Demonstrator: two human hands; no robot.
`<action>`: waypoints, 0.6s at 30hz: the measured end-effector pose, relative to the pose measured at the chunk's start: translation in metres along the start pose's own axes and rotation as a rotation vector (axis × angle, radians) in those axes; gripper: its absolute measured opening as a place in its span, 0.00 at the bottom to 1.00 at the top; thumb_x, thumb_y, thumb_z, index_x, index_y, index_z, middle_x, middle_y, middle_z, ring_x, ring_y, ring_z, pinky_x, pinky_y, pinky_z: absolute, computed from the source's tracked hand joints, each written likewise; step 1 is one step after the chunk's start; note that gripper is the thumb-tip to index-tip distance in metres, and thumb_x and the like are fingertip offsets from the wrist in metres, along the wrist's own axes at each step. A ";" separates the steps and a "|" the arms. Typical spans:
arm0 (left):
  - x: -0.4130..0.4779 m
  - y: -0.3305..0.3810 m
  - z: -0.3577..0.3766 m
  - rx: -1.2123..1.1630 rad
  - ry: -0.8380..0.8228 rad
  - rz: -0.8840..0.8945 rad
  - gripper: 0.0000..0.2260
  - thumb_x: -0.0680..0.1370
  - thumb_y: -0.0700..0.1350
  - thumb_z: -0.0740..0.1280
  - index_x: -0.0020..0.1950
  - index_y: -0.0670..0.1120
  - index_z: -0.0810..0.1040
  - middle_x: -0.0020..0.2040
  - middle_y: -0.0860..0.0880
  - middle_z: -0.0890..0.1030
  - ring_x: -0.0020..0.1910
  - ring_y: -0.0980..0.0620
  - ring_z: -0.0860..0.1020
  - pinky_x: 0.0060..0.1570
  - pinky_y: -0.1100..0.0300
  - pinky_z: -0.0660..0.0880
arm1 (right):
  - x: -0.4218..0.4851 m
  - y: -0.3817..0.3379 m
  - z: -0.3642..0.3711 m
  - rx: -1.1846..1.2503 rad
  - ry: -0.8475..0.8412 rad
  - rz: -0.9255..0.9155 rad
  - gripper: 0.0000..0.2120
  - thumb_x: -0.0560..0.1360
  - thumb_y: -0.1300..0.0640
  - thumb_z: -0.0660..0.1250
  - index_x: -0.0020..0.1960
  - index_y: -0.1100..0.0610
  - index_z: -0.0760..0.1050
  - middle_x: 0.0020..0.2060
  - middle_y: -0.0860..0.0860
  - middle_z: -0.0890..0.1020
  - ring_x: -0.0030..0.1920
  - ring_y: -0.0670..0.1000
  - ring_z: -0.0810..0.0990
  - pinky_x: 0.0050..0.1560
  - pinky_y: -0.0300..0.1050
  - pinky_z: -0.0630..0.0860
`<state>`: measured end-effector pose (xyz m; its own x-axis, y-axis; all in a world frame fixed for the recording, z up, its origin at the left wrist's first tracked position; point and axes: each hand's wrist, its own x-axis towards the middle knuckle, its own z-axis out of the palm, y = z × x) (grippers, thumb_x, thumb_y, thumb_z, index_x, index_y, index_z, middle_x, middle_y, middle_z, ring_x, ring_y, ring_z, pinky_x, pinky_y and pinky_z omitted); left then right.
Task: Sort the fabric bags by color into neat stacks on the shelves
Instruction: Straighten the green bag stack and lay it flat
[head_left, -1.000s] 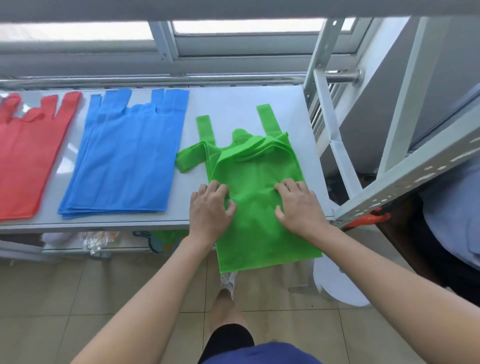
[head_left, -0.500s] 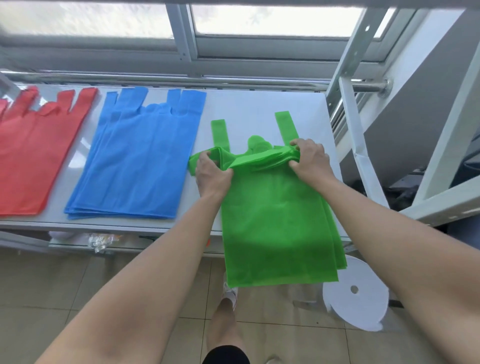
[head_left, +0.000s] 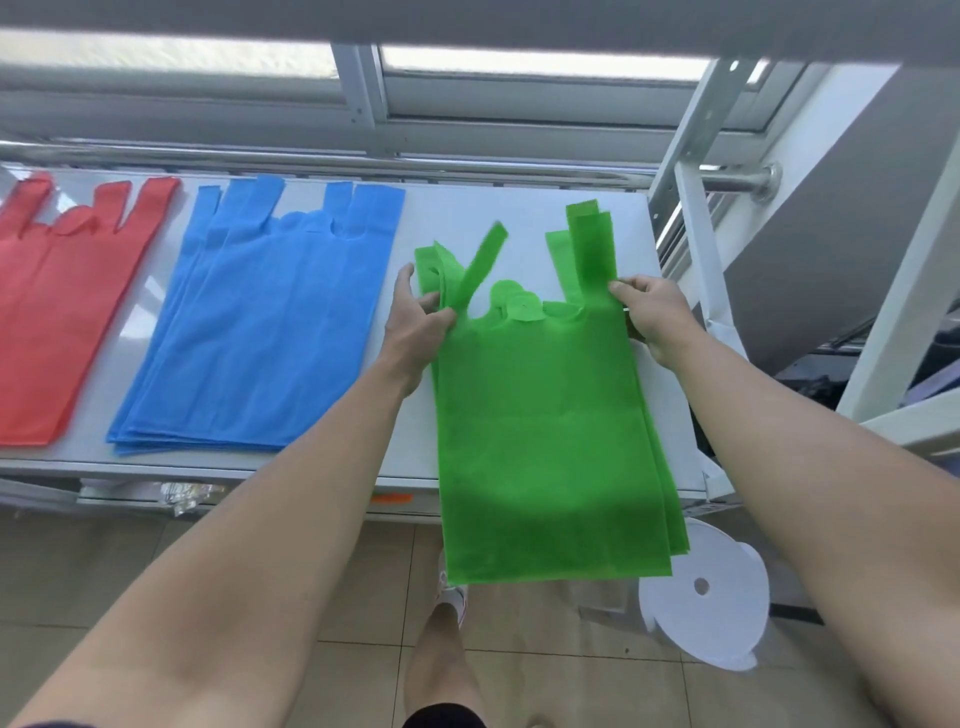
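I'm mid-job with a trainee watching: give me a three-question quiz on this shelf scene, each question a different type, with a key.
1. True or false: the stack of green fabric bags lies wholly on the white shelf.
2. Multiple choice: which stack lies between the red fabric bags and the green ones? A) yellow B) blue C) white
3. Short answer: where do the left hand and the right hand grip the green stack?

Key
1. False: its lower end hangs past the shelf's front edge.
2. B, the stack of blue fabric bags.
3. At its upper corners, by the base of the handles, one hand on each side.
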<state>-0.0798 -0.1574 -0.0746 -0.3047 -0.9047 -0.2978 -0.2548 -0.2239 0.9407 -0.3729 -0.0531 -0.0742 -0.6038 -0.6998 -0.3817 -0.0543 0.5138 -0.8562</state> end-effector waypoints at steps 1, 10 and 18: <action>0.000 0.000 -0.001 -0.030 -0.012 -0.010 0.42 0.75 0.37 0.69 0.84 0.54 0.53 0.68 0.43 0.80 0.57 0.48 0.84 0.60 0.46 0.81 | 0.000 0.001 0.000 0.012 -0.004 0.000 0.05 0.77 0.51 0.70 0.49 0.51 0.82 0.51 0.60 0.85 0.48 0.59 0.84 0.57 0.65 0.82; -0.007 -0.009 0.007 0.272 0.081 0.026 0.33 0.75 0.43 0.74 0.78 0.50 0.65 0.64 0.45 0.76 0.60 0.48 0.77 0.61 0.52 0.78 | -0.019 -0.004 0.012 -0.277 0.121 -0.047 0.24 0.74 0.45 0.74 0.65 0.56 0.75 0.59 0.53 0.81 0.59 0.54 0.80 0.62 0.56 0.79; -0.017 -0.021 0.014 0.468 0.084 0.154 0.38 0.76 0.41 0.75 0.81 0.46 0.59 0.76 0.44 0.71 0.76 0.45 0.68 0.73 0.55 0.66 | -0.024 -0.012 0.015 -0.073 0.013 -0.113 0.20 0.75 0.57 0.77 0.65 0.58 0.76 0.57 0.54 0.83 0.55 0.54 0.83 0.56 0.49 0.82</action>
<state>-0.0819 -0.1320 -0.0914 -0.3015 -0.9447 -0.1289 -0.6028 0.0841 0.7935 -0.3458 -0.0501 -0.0602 -0.6004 -0.7494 -0.2791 -0.1805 0.4669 -0.8657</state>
